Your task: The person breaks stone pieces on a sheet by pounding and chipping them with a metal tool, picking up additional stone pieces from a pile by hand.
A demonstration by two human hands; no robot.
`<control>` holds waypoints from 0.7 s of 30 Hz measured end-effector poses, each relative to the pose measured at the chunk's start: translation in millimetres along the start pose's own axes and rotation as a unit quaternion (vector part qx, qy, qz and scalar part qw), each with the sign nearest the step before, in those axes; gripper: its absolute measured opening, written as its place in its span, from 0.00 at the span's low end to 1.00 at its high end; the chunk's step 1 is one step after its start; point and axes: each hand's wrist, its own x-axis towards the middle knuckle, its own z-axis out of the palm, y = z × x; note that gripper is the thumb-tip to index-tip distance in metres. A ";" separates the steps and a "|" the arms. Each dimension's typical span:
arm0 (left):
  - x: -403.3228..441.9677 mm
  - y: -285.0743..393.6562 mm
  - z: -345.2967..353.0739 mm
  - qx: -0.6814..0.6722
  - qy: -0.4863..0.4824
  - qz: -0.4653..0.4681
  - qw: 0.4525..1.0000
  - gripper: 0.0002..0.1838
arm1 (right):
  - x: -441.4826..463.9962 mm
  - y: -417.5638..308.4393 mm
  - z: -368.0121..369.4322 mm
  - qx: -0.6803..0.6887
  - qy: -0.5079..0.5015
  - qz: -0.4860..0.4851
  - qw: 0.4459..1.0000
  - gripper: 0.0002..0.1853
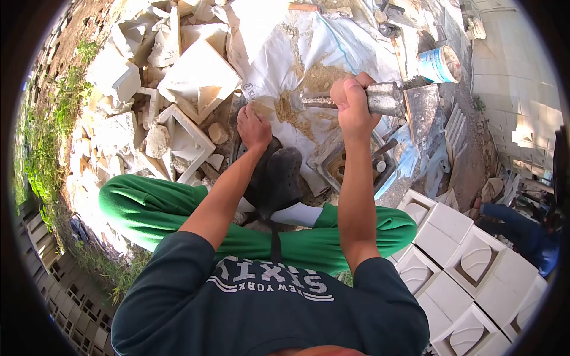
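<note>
My right hand (356, 110) is raised and closed round a grey metal tool. A thick, roughly cylindrical part (386, 99) sticks out to the right of the fist, and a narrow bar (319, 102) to the left; the tool's exact kind is unclear. Lower and to the left, my left hand (254, 127) has its fingers curled down near a small tan flat piece (261, 110). Whatever those fingers hold is hidden. Beneath both hands lies a white sack sheet (267, 65) smeared with sandy mortar (323, 83). Close below the left hand are my dark clogs (282, 178).
Broken white blocks (199, 74) are heaped at the left. A square mould-like frame (332, 160) holds a bowl shape. A bucket (436, 64) lies tilted at the upper right. Patterned white blocks (442, 231) stand at the lower right, beside another person's blue-clad leg (519, 222).
</note>
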 end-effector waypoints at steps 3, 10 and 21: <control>0.3 0.5 0.3 -0.005 -0.002 -0.005 1.000 0.24 | -12.2 43.8 -10.3 -0.032 -0.045 -0.031 0.998 0.16; 3.3 0.1 0.5 -0.009 0.003 0.014 1.000 0.24 | -4.0 64.8 -11.9 -0.068 -0.078 -0.003 0.995 0.14; -1.2 -3.4 1.4 -0.011 0.006 0.013 1.000 0.25 | -17.8 64.1 -15.4 -0.087 -0.179 0.070 0.977 0.13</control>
